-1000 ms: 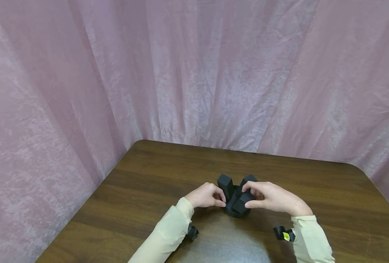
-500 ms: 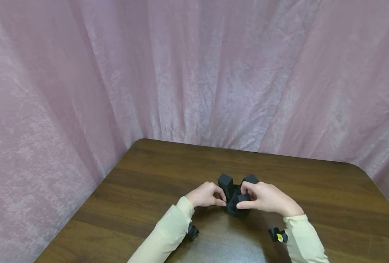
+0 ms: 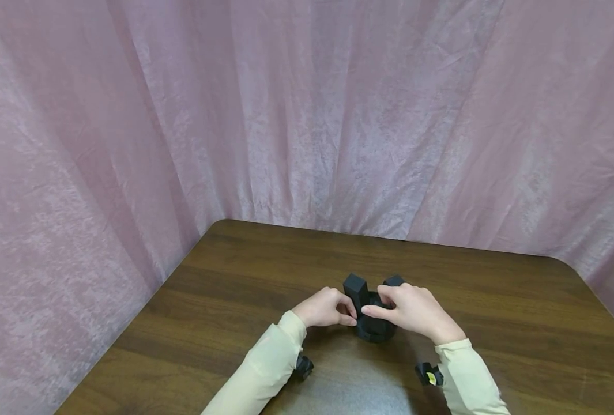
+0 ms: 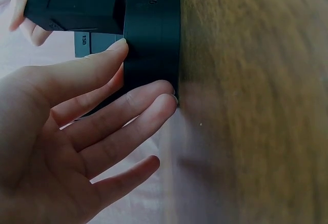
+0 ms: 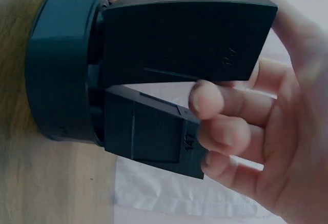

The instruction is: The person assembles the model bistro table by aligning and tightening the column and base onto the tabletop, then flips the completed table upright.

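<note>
A round black base (image 3: 373,333) stands on the table with black wedge-like blocks set in it. My left hand (image 3: 326,308) holds the base's left side; in the left wrist view the thumb is at its upper edge and two fingertips touch its wall (image 4: 152,44). My right hand (image 3: 415,311) grips the near block (image 5: 184,39) by its outer end, the thumb on one side and fingers on the other. Another block (image 5: 154,126), with embossed digits, juts from the base beside it. A block (image 3: 356,293) leans outward at the back left, one more (image 3: 394,280) at the back right.
The brown wooden table (image 3: 265,259) carries the base near its front middle. A pink curtain (image 3: 307,115) hangs behind and to the left. Small black cameras (image 3: 303,367) sit at both wrists.
My right hand has moved left and tipped the near block from leaning toward the right front to a position over the base. My left hand has stayed in place.
</note>
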Action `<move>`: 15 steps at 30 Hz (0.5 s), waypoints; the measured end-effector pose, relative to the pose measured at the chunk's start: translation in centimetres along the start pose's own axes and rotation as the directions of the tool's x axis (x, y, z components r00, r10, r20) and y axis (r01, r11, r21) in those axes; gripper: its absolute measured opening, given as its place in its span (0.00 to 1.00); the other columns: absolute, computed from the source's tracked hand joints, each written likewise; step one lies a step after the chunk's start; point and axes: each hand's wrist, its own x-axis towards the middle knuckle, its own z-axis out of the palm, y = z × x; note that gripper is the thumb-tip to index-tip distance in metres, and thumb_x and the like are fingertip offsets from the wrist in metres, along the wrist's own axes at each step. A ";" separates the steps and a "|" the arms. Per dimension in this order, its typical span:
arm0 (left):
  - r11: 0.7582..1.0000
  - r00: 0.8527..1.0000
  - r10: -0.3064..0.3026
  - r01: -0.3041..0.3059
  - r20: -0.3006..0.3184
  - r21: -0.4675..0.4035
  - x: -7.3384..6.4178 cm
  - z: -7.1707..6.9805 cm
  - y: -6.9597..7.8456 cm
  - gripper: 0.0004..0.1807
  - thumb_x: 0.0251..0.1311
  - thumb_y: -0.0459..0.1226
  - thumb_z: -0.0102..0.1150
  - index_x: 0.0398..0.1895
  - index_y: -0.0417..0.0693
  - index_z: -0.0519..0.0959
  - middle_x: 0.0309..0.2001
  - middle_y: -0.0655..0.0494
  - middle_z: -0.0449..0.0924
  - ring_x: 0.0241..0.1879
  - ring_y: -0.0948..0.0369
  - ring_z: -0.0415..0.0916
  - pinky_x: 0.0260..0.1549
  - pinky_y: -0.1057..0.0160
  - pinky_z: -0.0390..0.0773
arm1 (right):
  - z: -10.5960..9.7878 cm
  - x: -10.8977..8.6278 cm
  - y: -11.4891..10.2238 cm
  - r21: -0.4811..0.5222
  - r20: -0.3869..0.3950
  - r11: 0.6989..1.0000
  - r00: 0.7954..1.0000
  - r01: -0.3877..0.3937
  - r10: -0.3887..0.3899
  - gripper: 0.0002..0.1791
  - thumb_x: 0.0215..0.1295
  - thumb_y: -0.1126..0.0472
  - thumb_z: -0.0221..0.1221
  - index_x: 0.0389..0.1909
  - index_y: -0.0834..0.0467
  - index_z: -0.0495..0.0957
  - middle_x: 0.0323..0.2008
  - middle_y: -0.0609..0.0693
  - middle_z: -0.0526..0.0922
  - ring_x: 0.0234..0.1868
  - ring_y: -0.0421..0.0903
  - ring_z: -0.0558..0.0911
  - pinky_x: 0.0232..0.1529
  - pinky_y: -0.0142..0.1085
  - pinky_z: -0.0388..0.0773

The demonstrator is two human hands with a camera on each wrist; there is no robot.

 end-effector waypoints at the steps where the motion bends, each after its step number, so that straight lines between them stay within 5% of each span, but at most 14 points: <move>1: 1.000 1.000 0.001 -0.001 0.001 -0.001 0.0 0.0 0.0 0.04 0.49 0.43 0.64 0.26 0.55 0.81 0.22 0.68 0.78 0.21 0.74 0.70 0.23 0.76 0.70 | 0.1 0.1 0.0 0.001 -0.009 1.000 1.000 -0.006 0.006 0.28 0.49 0.26 0.47 0.14 0.46 0.61 0.10 0.38 0.57 0.11 0.36 0.58 0.15 0.29 0.53; 6: 1.000 1.000 0.005 -0.005 0.004 -0.007 0.1 0.1 -0.1 0.03 0.49 0.43 0.63 0.26 0.55 0.81 0.22 0.68 0.79 0.21 0.74 0.71 0.24 0.76 0.70 | 0.5 0.3 -0.1 0.013 -0.041 1.000 0.999 -0.029 0.029 0.28 0.50 0.27 0.46 0.13 0.47 0.62 0.09 0.39 0.58 0.10 0.36 0.58 0.14 0.29 0.53; 9: 1.000 1.000 0.007 -0.007 0.005 -0.008 0.1 0.1 -0.2 0.03 0.49 0.43 0.63 0.26 0.55 0.81 0.21 0.68 0.78 0.20 0.74 0.70 0.23 0.76 0.70 | 0.7 0.4 -0.2 0.031 -0.056 0.999 0.998 -0.018 0.020 0.25 0.51 0.28 0.47 0.21 0.46 0.68 0.13 0.38 0.64 0.13 0.36 0.62 0.16 0.29 0.58; 13: 1.000 1.000 0.007 -0.007 0.004 0.000 0.2 0.1 -0.3 0.04 0.49 0.43 0.63 0.26 0.56 0.81 0.21 0.68 0.78 0.21 0.74 0.70 0.23 0.76 0.70 | 0.8 0.5 -0.3 0.080 -0.084 0.987 0.988 0.137 -0.131 0.16 0.58 0.38 0.50 0.39 0.44 0.71 0.31 0.37 0.70 0.25 0.33 0.70 0.24 0.28 0.66; 15: 1.000 1.000 0.005 -0.005 0.003 -0.001 0.2 0.1 -0.3 0.04 0.49 0.44 0.63 0.26 0.56 0.81 0.22 0.68 0.78 0.21 0.74 0.70 0.24 0.75 0.70 | 0.9 0.6 -0.4 0.101 -0.107 0.956 0.959 0.274 -0.263 0.10 0.61 0.46 0.52 0.40 0.44 0.71 0.36 0.37 0.69 0.29 0.32 0.71 0.27 0.27 0.68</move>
